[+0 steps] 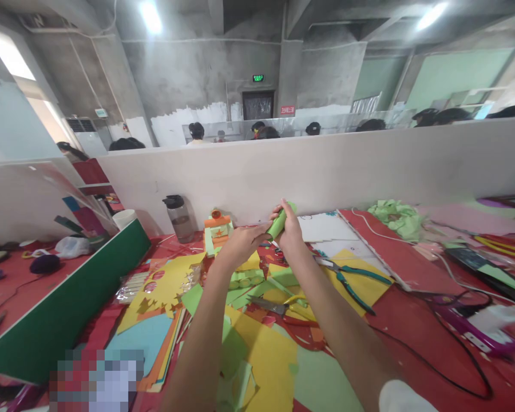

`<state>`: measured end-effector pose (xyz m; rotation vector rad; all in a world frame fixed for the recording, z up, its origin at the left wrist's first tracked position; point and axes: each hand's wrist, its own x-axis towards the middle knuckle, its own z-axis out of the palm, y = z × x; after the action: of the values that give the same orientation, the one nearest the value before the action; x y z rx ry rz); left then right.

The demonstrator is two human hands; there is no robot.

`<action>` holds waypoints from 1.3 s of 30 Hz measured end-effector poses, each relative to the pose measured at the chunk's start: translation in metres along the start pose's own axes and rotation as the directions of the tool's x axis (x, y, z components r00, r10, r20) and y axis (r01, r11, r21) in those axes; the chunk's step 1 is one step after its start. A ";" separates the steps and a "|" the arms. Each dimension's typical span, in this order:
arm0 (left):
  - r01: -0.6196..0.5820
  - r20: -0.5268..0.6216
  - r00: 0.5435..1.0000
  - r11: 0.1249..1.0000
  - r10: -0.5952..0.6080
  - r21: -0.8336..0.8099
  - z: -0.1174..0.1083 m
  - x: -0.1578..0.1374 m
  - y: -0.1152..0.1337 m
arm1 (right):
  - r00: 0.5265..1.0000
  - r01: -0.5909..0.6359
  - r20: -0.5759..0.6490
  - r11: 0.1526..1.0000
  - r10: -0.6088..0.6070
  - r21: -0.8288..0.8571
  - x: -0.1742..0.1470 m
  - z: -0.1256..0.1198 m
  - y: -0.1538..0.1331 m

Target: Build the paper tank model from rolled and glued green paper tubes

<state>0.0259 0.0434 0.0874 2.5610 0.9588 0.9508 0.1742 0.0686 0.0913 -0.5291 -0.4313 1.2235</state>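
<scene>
A light-green rolled piece, apparently paper (277, 227), is held up between my two hands above the middle of the cluttered table. My right hand (288, 229) wraps round it from the right. My left hand (248, 240) reaches in from the left, with its fingers closed at the lower end of the roll. Below them lie green paper scraps (245, 279), yellow-handled scissors (283, 306) and yellow sheets (261, 343). Just left of my hands stands an orange and pale-green paper model (218, 232). Teal-handled pliers (356, 277) rest right of my right forearm.
A dark-lidded bottle (178, 218) stands by the white partition (326, 171). To the left are a green divider board (68, 309) and a white cup (124, 218). Crumpled green paper (397, 218), a purple tool (474, 326) and loose cables lie at right. People's heads show beyond the partition.
</scene>
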 end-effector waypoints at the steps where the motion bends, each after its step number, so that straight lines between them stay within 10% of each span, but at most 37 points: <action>1: 0.006 -0.008 1.000 0.999 -0.006 -0.034 -0.002 -0.001 0.001 | 1.000 -0.003 0.017 1.000 0.003 0.021 -0.001 0.001 -0.002; 17: 0.002 -0.119 0.993 0.998 -0.010 -0.068 -0.006 -0.004 0.006 | 0.973 -0.109 0.222 0.973 0.062 0.202 -0.011 0.005 -0.016; 39: 0.121 -0.211 0.970 0.992 -0.123 -0.024 0.008 0.004 0.004 | 0.972 0.174 0.141 0.980 -0.187 0.101 -0.018 0.015 -0.002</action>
<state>0.0356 0.0430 0.0850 2.3940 1.1493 1.2074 0.1615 0.0533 0.1043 -0.3157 -0.5380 1.1047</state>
